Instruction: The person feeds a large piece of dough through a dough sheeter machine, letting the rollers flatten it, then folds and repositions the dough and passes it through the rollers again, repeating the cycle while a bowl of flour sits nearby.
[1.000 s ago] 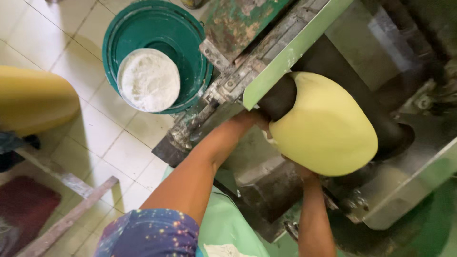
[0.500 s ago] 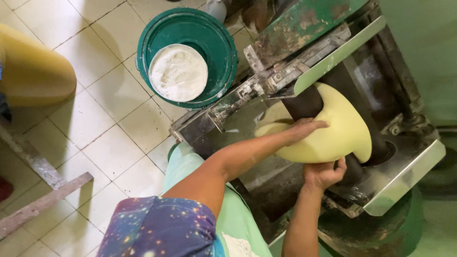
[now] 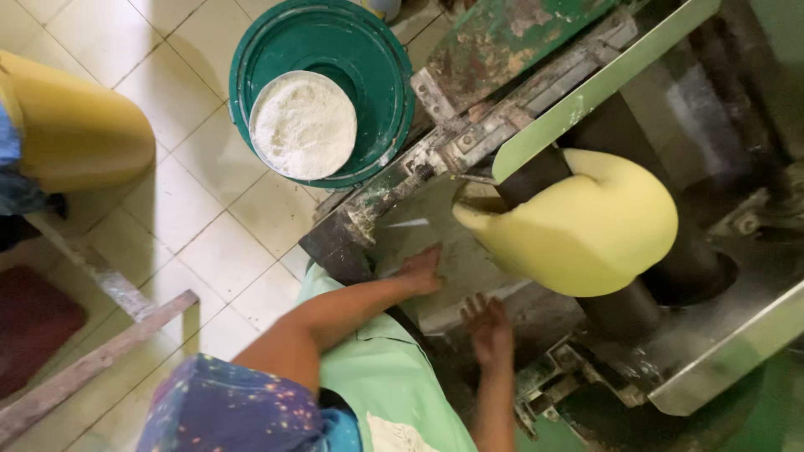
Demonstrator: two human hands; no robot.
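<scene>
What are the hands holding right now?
Nothing. The left hand lies flat on the machine's metal tray, and the right hand hovers open beside it. Neither touches the yellow dough sheet.

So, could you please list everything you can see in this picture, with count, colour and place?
Sheet of smooth dough: one, pale yellow, draped over a dark roller in the machine.
Metal dough-rolling machine: one, worn green and grey, right half.
Round plastic bucket: one, dark green, on the floor, top centre.
Bowl of flour: one, white, inside the bucket.
Rounded yellow container: one, at left edge.
Tiled floor: cream, left half.
Wooden bars: greyish, lower left.
Green apron: one, bottom centre.
Patterned sleeve: one, purple, bottom.
Left hand: flat on the machine's tray, empty.
Right hand: fingers spread over the tray edge, empty.
</scene>
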